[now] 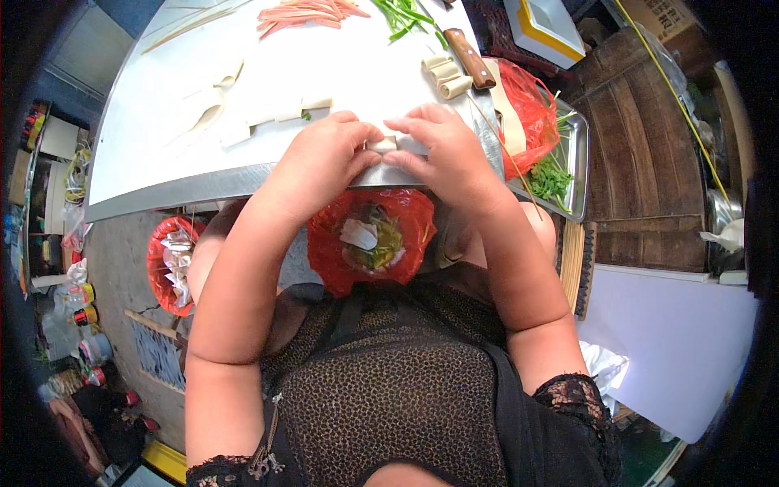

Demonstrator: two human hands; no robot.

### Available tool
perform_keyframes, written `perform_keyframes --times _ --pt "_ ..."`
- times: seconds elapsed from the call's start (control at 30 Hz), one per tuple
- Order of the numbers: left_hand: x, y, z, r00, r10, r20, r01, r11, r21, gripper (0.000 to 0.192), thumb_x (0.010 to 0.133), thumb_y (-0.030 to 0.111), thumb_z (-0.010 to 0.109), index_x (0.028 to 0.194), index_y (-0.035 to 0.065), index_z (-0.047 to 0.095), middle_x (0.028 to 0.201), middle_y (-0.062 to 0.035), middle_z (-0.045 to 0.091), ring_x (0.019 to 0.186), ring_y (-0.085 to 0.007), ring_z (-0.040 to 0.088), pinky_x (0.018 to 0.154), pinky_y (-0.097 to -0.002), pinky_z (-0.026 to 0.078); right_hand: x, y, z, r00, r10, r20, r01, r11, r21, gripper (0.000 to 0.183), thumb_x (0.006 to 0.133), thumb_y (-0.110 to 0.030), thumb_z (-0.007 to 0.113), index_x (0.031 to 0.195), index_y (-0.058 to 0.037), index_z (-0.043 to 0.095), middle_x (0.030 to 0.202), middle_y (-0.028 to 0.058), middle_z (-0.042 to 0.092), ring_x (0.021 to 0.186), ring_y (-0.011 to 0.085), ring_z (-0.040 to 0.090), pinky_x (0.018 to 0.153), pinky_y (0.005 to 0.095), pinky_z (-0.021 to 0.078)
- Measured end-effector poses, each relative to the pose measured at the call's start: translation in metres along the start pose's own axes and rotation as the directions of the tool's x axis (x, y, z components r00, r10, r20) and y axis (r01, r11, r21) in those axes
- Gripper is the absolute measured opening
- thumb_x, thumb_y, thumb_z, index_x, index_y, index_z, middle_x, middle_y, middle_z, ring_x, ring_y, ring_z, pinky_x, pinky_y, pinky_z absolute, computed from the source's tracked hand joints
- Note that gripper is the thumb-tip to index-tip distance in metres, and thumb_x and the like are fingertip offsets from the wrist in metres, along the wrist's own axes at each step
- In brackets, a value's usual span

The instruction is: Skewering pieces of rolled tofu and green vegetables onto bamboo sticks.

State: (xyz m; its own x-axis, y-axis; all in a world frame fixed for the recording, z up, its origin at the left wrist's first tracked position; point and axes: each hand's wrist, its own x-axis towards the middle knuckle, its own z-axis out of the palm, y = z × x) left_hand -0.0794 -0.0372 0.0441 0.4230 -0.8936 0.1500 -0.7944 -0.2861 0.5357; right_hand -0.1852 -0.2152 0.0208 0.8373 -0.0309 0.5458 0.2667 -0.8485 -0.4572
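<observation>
At the near edge of the white work surface (182, 140), my left hand (331, 149) and my right hand (441, 146) pinch a small pale rolled sheet (382, 145) between their fingertips, one at each end. Pale flat sheet pieces (289, 111) lie in a row beyond my left hand, with a bit of green leaf beside them. Several finished-looking pale rolls (447, 76) sit at the right, beside a knife's wooden handle (470, 58). Pink strips (310, 15) and green strips (405, 18) lie at the far side. Thin wooden sticks (188, 27) rest at the far left.
A red-bag-lined bin (328, 243) with scraps stands below the table edge; another red-lined bin (159, 268) is at the left. To the right are a red plastic bag (529, 115), a metal tray (581, 176) with green herbs and a thin stick (508, 158) jutting past the edge.
</observation>
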Motion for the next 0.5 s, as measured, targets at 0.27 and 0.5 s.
perform_keyframes --times 0.27,0.5 --pt "0.001 0.001 0.001 0.988 -0.078 0.130 0.089 0.993 -0.077 0.019 0.088 0.019 0.064 0.099 0.0033 0.065 0.092 -0.0177 0.062 0.088 -0.0351 0.061 0.078 -0.0403 0.049 -0.003 -0.008 -0.009 0.974 0.163 0.159 -0.192 0.964 0.186 0.018 0.075 -0.012 0.074 0.089 -0.0053 0.067 0.083 0.0108 0.064 0.082 0.0302 0.061 0.075 0.0407 0.0492" --pt "0.004 0.004 -0.006 0.978 -0.136 0.158 0.156 0.980 -0.125 0.021 0.085 0.019 0.071 0.098 0.0029 0.064 0.084 -0.0110 0.062 0.075 -0.0222 0.061 0.069 -0.0336 0.050 0.003 -0.005 -0.013 0.979 0.052 0.198 -0.085 0.983 0.162 0.013 0.076 -0.016 0.072 0.082 -0.0049 0.071 0.081 0.0125 0.064 0.082 0.0301 0.063 0.076 0.0394 0.0501"
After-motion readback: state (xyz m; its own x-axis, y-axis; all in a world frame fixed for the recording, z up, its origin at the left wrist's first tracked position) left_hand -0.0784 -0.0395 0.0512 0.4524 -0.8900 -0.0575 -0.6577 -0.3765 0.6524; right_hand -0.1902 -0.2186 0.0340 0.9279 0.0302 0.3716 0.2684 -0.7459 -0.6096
